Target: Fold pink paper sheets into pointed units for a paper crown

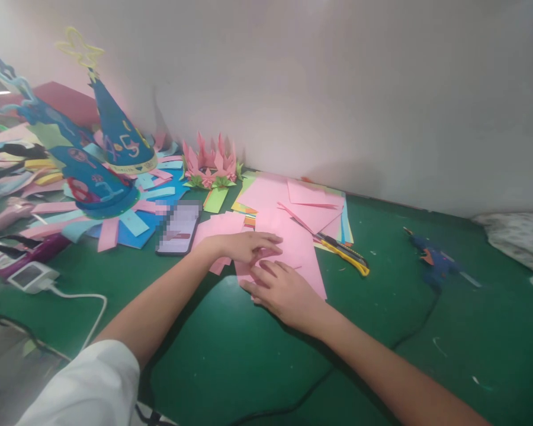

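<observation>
Both my hands work close together on a small piece of pink paper point(295, 265), which lies over a larger pink sheet point(308, 275). My left hand point(249, 245) comes in from the left, its fingers curved over the small piece. My right hand point(282, 290) presses on the near side of it with bent fingers. The fingers cover most of the small piece, so its shape is hidden. Beside my left wrist are several pink paper strips point(226, 223). A yellow box cutter point(349, 257) rests right of the larger sheet.
A phone point(180, 228) lies to the left. Behind it stand a pink paper crown point(211, 163) and blue cone hats point(119, 127) with paper strips. Stacked coloured sheets point(270, 192) lie near the wall. A blue glue gun point(439, 263) with a black cord sits at right.
</observation>
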A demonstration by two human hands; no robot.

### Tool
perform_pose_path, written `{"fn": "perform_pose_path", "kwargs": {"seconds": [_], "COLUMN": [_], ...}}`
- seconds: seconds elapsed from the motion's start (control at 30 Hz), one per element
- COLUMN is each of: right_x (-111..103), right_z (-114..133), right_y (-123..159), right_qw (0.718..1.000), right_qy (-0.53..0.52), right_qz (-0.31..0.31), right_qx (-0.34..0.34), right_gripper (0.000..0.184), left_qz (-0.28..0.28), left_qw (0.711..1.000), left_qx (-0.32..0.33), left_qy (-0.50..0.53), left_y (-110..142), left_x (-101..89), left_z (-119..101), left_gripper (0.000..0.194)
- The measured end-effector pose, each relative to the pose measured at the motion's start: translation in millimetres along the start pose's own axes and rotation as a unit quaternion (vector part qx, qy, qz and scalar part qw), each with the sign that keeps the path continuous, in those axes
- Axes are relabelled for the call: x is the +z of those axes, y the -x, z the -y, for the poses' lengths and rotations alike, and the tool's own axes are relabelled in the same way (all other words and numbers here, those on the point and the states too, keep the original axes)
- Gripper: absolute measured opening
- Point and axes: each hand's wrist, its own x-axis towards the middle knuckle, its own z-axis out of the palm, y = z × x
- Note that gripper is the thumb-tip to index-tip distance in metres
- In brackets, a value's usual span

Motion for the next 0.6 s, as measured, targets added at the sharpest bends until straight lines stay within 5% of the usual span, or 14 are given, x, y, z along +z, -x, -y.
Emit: {"fn": "perform_pose_path", "kwargs": {"seconds": [0.6], "right_x": [-25], "right_z": [-53], "right_y": [62], "right_qw": [0.99], "right_qy": [-0.011], "right_qz": [-0.046], "right_qx": [0.132], "right_gripper": [0.029], "left_qz": [0.001], "left_qw": [1.0], "left_qx": [-0.031], "left_qy": [-0.002], "left_y": [0], "left_x": [-3.7], "left_z": [-13], "left_gripper": [0.056]}}
